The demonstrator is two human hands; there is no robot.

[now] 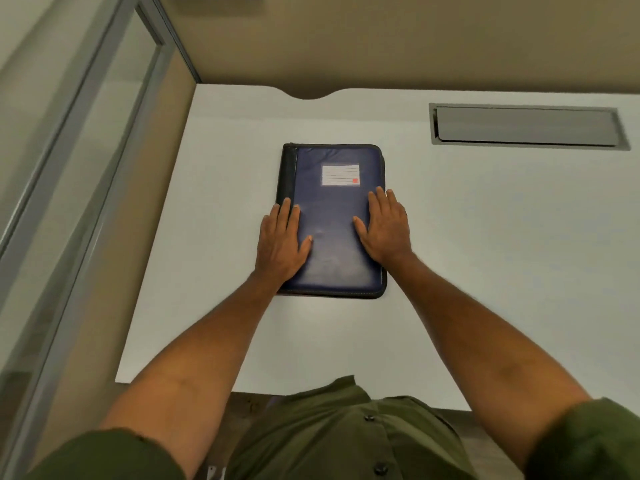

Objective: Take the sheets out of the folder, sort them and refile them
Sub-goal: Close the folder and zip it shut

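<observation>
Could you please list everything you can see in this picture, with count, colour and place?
folder: one, dark blue with a black spine and zip edge, closed, lying flat mid-desk
label: one, white with ruled lines and a small red square, on the folder's cover, far half
desk: one, white, filling the middle of the view
cable hatch: one, grey, set into the desk at the far right
partition: tan, along the far and left sides of the desk
glass panel: grey-framed, far left
left hand: flat on the folder's left side
right hand: flat on the folder's right side
shirt: olive green, bottom of view
</observation>
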